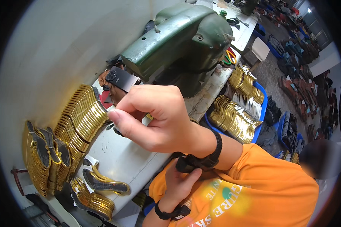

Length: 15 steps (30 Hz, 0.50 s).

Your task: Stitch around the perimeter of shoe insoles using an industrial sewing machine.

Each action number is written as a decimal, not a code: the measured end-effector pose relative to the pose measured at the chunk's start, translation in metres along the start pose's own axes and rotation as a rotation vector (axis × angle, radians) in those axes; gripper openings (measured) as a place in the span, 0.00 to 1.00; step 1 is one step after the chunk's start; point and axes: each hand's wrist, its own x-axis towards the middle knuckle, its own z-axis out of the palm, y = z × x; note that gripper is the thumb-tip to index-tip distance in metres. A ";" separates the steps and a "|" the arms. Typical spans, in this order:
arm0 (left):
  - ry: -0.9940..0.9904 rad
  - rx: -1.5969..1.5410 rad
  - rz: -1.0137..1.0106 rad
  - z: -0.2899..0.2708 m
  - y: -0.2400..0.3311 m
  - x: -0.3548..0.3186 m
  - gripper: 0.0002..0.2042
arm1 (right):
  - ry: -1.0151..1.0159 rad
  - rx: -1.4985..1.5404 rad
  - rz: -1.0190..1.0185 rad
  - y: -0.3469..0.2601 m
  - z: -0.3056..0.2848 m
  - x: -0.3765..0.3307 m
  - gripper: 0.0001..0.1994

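Note:
My right hand [163, 117] is raised over the white worktable [117, 157], its thumb bent against the curled index finger. Nothing shows in the small gap between them. Around that wrist runs a black strap with a black box-shaped device [191, 162] on its underside. My left hand [180, 183] is closed round this device, thumb along its edge. A second black wristband sits on my left wrist. Beyond my right hand lies a dark phone [121, 78]. Loose gold shoe pieces [106, 183] with dark lining rest at the table's near edge.
A large green sewing machine [178, 45] takes up the far side. Tied stacks of gold pieces [77, 113] lean near the wall at left. A blue basket [262, 113] holds more gold and silver pieces. Scissors [231, 56] lie behind the machine; shoe parts fill the floor at right.

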 end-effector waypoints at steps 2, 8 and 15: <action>0.018 -0.130 -0.042 0.006 0.005 -0.003 0.15 | 0.035 -0.362 -0.298 0.011 -0.002 -0.001 0.13; 0.097 -0.099 0.056 0.002 0.003 -0.007 0.16 | -0.219 -0.692 -0.565 0.002 -0.006 -0.016 0.15; -0.067 0.070 0.045 -0.008 0.012 -0.004 0.21 | -0.122 0.031 0.102 -0.011 0.002 -0.024 0.07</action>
